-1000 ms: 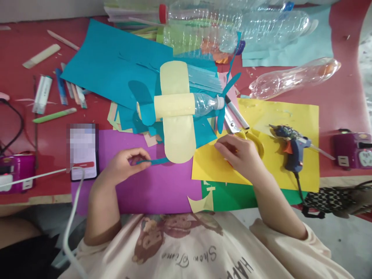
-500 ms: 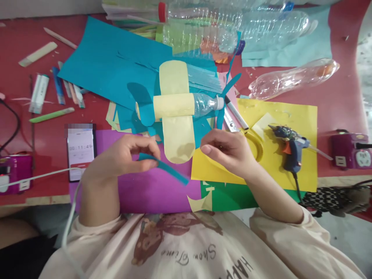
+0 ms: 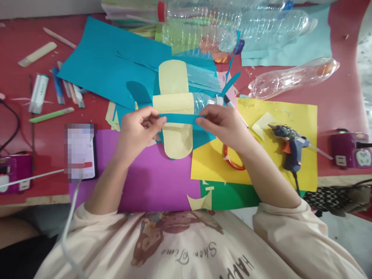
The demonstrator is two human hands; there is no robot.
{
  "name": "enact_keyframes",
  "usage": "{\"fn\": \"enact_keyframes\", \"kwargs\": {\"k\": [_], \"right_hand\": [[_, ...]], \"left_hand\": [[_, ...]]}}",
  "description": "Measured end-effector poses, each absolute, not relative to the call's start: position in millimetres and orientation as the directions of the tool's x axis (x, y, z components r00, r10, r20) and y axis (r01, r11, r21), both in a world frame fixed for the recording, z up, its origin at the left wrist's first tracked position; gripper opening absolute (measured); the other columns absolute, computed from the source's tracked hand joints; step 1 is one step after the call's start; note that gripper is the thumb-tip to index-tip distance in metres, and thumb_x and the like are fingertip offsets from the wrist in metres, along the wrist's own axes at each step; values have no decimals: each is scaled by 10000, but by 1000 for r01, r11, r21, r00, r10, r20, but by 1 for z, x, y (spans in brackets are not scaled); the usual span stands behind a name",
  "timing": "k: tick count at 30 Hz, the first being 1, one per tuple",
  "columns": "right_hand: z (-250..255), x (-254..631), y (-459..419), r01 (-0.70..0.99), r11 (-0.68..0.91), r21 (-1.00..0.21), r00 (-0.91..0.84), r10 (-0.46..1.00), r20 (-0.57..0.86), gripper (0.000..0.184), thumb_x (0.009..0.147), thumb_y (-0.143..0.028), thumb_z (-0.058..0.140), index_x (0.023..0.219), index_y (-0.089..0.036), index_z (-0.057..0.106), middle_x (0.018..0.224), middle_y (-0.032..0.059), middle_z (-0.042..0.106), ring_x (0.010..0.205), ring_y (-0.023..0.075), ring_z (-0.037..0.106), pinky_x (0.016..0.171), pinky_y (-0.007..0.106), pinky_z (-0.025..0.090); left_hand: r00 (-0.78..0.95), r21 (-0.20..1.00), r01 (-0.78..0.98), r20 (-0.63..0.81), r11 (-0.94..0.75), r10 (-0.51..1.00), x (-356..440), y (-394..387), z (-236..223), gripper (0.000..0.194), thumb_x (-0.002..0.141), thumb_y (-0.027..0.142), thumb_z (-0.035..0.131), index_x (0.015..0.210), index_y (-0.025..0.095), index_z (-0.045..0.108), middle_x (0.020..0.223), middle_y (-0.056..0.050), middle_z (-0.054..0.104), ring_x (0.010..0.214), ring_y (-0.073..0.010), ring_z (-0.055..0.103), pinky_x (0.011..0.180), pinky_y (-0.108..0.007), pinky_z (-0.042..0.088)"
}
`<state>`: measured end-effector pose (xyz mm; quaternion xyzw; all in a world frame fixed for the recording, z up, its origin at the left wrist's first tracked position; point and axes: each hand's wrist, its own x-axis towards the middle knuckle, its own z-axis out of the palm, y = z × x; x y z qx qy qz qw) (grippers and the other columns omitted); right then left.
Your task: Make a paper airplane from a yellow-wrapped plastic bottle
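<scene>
A narrow blue paper strip (image 3: 180, 118) is stretched level between my two hands. My left hand (image 3: 142, 130) pinches its left end, and my right hand (image 3: 219, 124) pinches the right end. Behind the strip lies a small clear plastic bottle (image 3: 202, 101) with a white cap, its body wrapped in pale yellow paper (image 3: 173, 102). A rounded pale yellow paper piece (image 3: 178, 145) extends from the wrapped bottle toward me and away from me, like two wings. The strip crosses in front of the near one and hides part of it. Blue paper pieces lie around the bottle.
A glue gun (image 3: 292, 149) and scissors with a red handle (image 3: 234, 164) rest on yellow paper (image 3: 279, 106). Purple paper (image 3: 157, 186) lies nearest me. Large plastic bottles (image 3: 200, 23) stand across the back. A phone (image 3: 81, 153) and several markers (image 3: 39, 91) are at left.
The blue strip, earlier hanging from my left hand alone, has risen forward in front of the bottle. My right hand has moved up and taken its other end. The red scissor handle is now uncovered.
</scene>
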<state>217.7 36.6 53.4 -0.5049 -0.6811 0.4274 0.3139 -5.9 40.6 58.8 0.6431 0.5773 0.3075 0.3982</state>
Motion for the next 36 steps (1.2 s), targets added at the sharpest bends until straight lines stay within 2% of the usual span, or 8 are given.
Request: {"fn": "enact_keyframes", "kwargs": {"k": [4, 9, 14, 18, 24, 28, 33, 36], "right_hand": [[67, 220, 56, 460, 158, -874, -283, 959, 24, 181, 870, -205, 611, 708, -202, 530, 591, -52, 457, 546, 91, 398, 534, 250, 338], [75, 222, 70, 496, 148, -856, -326, 945, -26, 191, 874, -256, 645, 716, -204, 553, 581, -42, 483, 563, 102, 449, 534, 252, 367], [69, 218, 70, 513, 154, -844, -355, 934, -45, 226, 869, -297, 651, 692, -209, 541, 575, -37, 467, 571, 105, 436, 502, 244, 347], [63, 213, 70, 518, 140, -844, -350, 935, -60, 222, 864, -209, 631, 670, -210, 523, 566, -41, 454, 571, 105, 431, 513, 248, 346], [61, 210, 72, 548, 154, -822, -351, 934, -59, 227, 853, -157, 619, 663, -207, 504, 561, -47, 447, 566, 103, 417, 517, 249, 335], [62, 209, 72, 565, 169, -807, -357, 932, -55, 235, 852, -156, 615, 660, -212, 492, 561, -44, 448, 562, 104, 411, 510, 252, 312], [61, 208, 73, 597, 173, -784, -356, 932, -65, 246, 852, -167, 614, 650, -215, 482, 551, -41, 456, 557, 110, 419, 512, 266, 297], [61, 208, 73, 616, 167, -770, -349, 934, -77, 246, 852, -170, 614, 648, -214, 482, 559, -39, 459, 566, 114, 425, 525, 271, 299]], "left_hand": [[8, 813, 542, 247, -212, 969, -16, 45, 48, 264, 903, 403, 493, 716, 226, 552, 570, 65, 482, 535, -72, 479, 546, -269, 373], [-63, 687, 707, 298, -168, 953, -31, 46, 29, 377, 958, 427, 359, 762, 161, 542, 650, 72, 490, 665, -40, 517, 639, -249, 378], [-14, 629, 708, 467, -321, 884, -32, 45, 25, 360, 957, 483, 389, 789, 231, 583, 727, 22, 592, 700, -120, 577, 695, -325, 449], [76, 557, 767, 415, -319, 907, -27, 41, 28, 296, 971, 461, 379, 846, 297, 591, 856, -32, 658, 921, -215, 635, 908, -419, 471], [99, 517, 801, 385, -303, 918, -29, 40, 27, 267, 988, 417, 370, 1061, 305, 602, 1045, -60, 658, 1136, -238, 601, 1044, -464, 428], [136, 460, 831, 379, -314, 915, -29, 43, 25, 257, 985, 397, 383, 1039, 306, 616, 1072, -55, 654, 1157, -239, 590, 1055, -465, 418], [242, 466, 751, 465, -468, 852, -25, 46, 22, 231, 949, 328, 449, 998, 272, 668, 1039, -93, 639, 1038, -271, 614, 986, -488, 429], [278, 491, 745, 386, -451, 880, -23, 47, 19, 209, 919, 302, 508, 1033, 296, 683, 1100, -87, 619, 1089, -285, 595, 1015, -492, 416]]}}
